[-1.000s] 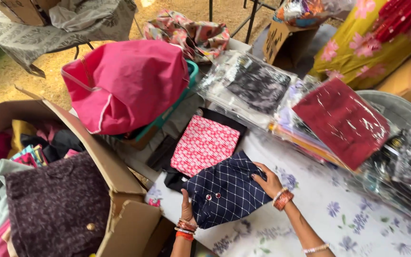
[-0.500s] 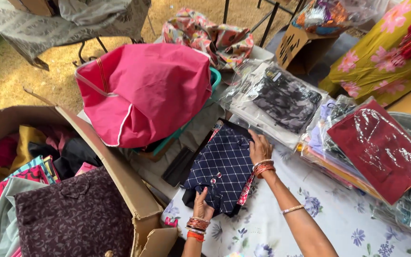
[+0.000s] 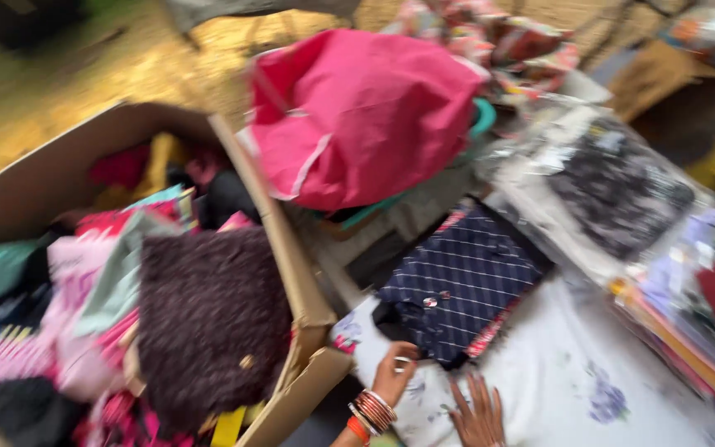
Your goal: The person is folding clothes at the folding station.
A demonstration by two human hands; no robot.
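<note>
Cardboard box left | pink bag behind navy pouch | hands low

Both hands appear at the lower centre of the frame; the picture is motion-blurred.

Left hand: enters from the bottom edge, forearm angled up and to the right. The wrist carries a stack of red and orange bangles. Fingers are curled inward, loosely closed; whether they grip anything cannot be told.

Right hand: lies just right of the left hand, at the bottom edge, cut off at the wrist. It is palm down, flat, with the fingers spread and pointing toward the top of the frame.
</note>
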